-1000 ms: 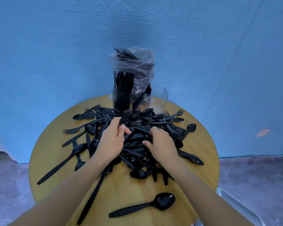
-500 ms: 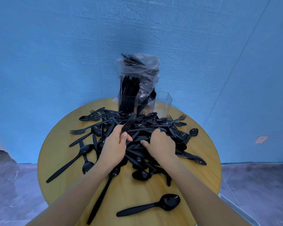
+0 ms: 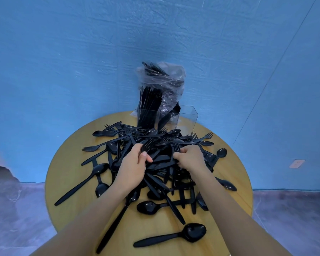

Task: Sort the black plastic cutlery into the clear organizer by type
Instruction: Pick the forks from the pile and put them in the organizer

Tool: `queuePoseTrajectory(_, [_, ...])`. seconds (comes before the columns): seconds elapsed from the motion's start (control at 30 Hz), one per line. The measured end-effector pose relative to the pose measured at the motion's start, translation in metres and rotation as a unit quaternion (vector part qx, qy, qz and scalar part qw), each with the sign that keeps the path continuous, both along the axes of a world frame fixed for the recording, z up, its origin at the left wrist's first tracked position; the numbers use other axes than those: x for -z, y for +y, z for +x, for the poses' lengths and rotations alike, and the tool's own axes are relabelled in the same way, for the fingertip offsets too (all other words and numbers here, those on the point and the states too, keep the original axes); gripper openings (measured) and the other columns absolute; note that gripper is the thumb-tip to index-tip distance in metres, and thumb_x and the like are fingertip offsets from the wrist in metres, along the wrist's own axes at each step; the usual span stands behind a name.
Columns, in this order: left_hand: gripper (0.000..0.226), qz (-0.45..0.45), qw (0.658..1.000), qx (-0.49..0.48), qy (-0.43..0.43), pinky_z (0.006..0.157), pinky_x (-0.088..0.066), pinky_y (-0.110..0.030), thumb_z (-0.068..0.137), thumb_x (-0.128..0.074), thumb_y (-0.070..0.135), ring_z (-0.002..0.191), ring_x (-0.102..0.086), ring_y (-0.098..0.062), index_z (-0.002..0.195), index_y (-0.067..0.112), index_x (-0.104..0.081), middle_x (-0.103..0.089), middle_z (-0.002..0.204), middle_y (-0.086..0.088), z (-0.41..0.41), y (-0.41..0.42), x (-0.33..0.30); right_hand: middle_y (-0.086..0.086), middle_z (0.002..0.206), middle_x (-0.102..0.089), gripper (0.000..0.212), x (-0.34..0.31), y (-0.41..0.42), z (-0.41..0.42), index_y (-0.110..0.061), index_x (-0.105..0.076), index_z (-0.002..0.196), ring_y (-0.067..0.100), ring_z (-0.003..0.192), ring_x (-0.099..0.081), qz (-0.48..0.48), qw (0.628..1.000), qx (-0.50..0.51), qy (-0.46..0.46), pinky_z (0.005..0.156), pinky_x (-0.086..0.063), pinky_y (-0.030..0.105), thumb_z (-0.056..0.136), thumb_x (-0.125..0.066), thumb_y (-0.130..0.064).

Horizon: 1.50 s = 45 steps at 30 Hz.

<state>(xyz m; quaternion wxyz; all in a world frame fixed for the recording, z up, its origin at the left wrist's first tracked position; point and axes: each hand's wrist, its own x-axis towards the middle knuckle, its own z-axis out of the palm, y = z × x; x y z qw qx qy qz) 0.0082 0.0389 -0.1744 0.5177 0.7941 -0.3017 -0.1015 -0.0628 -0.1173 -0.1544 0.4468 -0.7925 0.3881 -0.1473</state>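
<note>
Hands dig into cutlery pile (image 3: pixel 155 163): left hand (image 3: pixel 132 168) grips forks, right hand (image 3: pixel 191 157) likewise (curled).

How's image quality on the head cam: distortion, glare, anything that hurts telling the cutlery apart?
Head view: wide-angle bowing bends the wall seam and stretches both forearms. Soft, even light, faint shadows. Glossy highlights on the near spoon and plastic bag. The black cutlery pile merges into one dark mass; the clear organizer is barely visible.

Black cutlery (image 3: pixel 161 163) (blue wall (image 3: pixel 63 61))
</note>
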Motion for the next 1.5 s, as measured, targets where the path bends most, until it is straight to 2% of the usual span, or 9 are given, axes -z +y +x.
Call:
queuePoseTrajectory(0.3, [0.018,-0.006,1.000,0.003,0.003,0.048,-0.037,-0.016,0.102,-0.033,0.018,0.057,-0.044,-0.011,0.097,0.032,-0.043,-0.064,0.087,0.006,0.000,-0.006,-0.001,0.003,0.062,-0.053,0.018,-0.011,-0.014,-0.008,-0.010,-0.058,0.070,0.011,0.056,-0.048,0.074,0.991,0.017,-0.107,0.054,-0.043,0.020,0.086,-0.062,-0.002])
queuePoseTrajectory(0.5, [0.027,-0.003,1.000,0.000,0.003,0.051,-0.036,-0.026,0.102,-0.033,0.020,0.058,-0.043,-0.017,0.085,0.039,-0.041,-0.066,0.091,-0.016,0.000,-0.008,-0.002,0.004,0.067,-0.053,0.018,-0.008,-0.023,-0.010,0.013,-0.058,0.095,0.010,0.060,-0.047,0.039,0.987,0.012,-0.154,0.053,-0.041,0.017,0.087,-0.061,-0.003])
queuePoseTrajectory(0.6, [0.024,-0.021,1.000,-0.003,0.008,0.054,-0.037,-0.025,0.102,-0.033,0.020,0.058,-0.043,-0.014,0.088,0.033,-0.048,-0.063,0.081,-0.013,0.002,-0.010,-0.005,-0.002,0.065,-0.057,0.003,-0.012,-0.021,-0.013,-0.003,-0.064,0.086,0.007,0.060,-0.050,0.041,0.979,0.001,-0.201,0.053,-0.043,0.012,0.087,-0.062,-0.004])
queuePoseTrajectory(0.73, [0.028,-0.052,0.998,-0.019,0.022,0.055,-0.036,-0.024,0.102,-0.033,0.021,0.054,-0.041,-0.010,0.090,0.014,-0.058,-0.049,0.063,0.003,0.006,-0.020,-0.019,-0.008,0.064,-0.062,0.017,-0.023,-0.011,-0.017,-0.019,-0.067,0.081,-0.003,0.054,-0.052,0.039,0.969,-0.046,-0.239,0.054,-0.045,0.011,0.086,-0.064,-0.003])
queuePoseTrajectory(0.97, [0.030,-0.112,0.992,-0.032,0.052,0.061,-0.036,-0.023,0.102,-0.034,0.021,0.060,-0.045,-0.008,0.091,0.009,-0.058,-0.051,0.069,0.006,0.006,-0.041,-0.039,-0.008,0.061,-0.060,0.006,-0.030,0.015,-0.011,-0.015,-0.068,0.076,0.005,0.056,-0.053,-0.108,0.973,-0.096,-0.181,0.061,-0.050,0.027,0.079,-0.067,-0.009])
queuePoseTrajectory(1.17, [0.020,-0.108,0.991,-0.018,0.078,0.061,-0.036,-0.027,0.101,-0.038,0.027,0.064,-0.045,-0.009,0.094,0.011,-0.048,-0.050,0.076,0.003,0.001,-0.046,-0.039,-0.009,0.059,-0.054,0.004,-0.034,0.031,-0.008,-0.011,-0.065,0.074,0.005,0.055,-0.046,-0.209,0.957,-0.125,-0.157,0.054,-0.037,0.013,0.078,-0.066,-0.010])
queuePoseTrajectory(1.33, [0.018,-0.150,0.976,-0.008,0.156,0.060,-0.043,-0.020,0.101,-0.038,0.017,0.070,-0.050,-0.011,0.092,0.007,-0.049,-0.055,0.080,-0.002,0.002,-0.044,-0.041,-0.002,0.067,-0.063,0.005,-0.032,0.035,-0.009,-0.012,-0.067,0.081,0.012,0.063,-0.061,-0.111,0.965,-0.167,-0.172,0.063,-0.056,0.024,0.086,-0.065,-0.012])
queuePoseTrajectory(1.4, [0.017,-0.163,0.973,-0.010,0.161,0.049,-0.041,-0.011,0.101,-0.036,0.011,0.061,-0.045,-0.008,0.088,0.006,-0.045,-0.049,0.072,-0.002,-0.001,-0.041,-0.042,-0.002,0.066,-0.063,0.017,-0.035,0.035,-0.012,-0.011,-0.067,0.079,0.002,0.059,-0.059,-0.061,0.964,-0.189,-0.179,0.059,-0.053,0.018,0.093,-0.057,-0.013])
queuePoseTrajectory(1.5, [0.018,-0.172,0.971,-0.006,0.165,0.054,-0.044,-0.011,0.102,-0.036,0.013,0.064,-0.044,-0.008,0.086,0.007,-0.043,-0.044,0.073,-0.002,-0.003,-0.036,-0.038,-0.001,0.058,-0.056,0.029,-0.037,0.031,-0.015,-0.008,-0.062,0.074,0.006,0.051,-0.056,0.012,0.967,-0.157,-0.198,0.059,-0.052,0.022,0.098,-0.048,-0.017])
